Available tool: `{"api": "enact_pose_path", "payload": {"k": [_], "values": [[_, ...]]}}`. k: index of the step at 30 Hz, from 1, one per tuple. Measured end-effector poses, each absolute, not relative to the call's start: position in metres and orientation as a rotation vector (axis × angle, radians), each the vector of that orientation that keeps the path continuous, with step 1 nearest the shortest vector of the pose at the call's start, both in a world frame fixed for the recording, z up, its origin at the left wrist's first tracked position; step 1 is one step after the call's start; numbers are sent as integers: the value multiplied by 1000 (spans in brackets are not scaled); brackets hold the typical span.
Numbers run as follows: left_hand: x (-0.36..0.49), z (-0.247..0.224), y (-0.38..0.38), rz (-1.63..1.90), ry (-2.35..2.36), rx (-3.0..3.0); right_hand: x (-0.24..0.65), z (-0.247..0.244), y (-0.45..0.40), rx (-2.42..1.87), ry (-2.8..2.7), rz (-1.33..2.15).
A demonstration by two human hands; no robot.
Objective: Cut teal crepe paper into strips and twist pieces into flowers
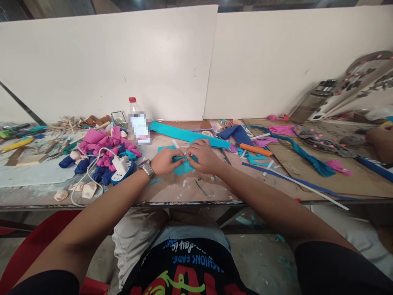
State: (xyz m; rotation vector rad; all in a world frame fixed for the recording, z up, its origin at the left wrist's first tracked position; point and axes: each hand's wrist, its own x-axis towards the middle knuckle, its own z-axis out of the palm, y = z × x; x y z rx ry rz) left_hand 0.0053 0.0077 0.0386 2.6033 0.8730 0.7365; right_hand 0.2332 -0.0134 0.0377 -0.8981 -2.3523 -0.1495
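My left hand (167, 161), with a metal watch (147, 169) on its wrist, is closed at the fingertips on a turquoise piece of crepe paper or cloth (183, 168). From the other side my right hand (202, 157) pinches the same turquoise piece, and the fingertips of both hands nearly meet over the table. Part of the piece hangs below the fingers; its upper part is covered by them. Just behind the hands lies a long turquoise strip (184, 133). An orange-handled cutter (255, 149) rests to the right of my right hand.
Left of my hands are pink and blue rolled pieces (102, 149), a power strip (121, 174) with a white cable, and a red-capped bottle (135, 106). Blue strips (276, 174) and cardboard (288, 164) lie right. Another person's hand (379, 141) is at far right. White boards (123, 61) stand behind.
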Motion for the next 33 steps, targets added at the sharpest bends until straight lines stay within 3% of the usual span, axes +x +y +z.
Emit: {"api": "enact_pose_path", "payload": {"k": [33], "values": [[4, 39, 9, 712, 848, 2480, 235, 36, -12, -866, -2417, -102]]}}
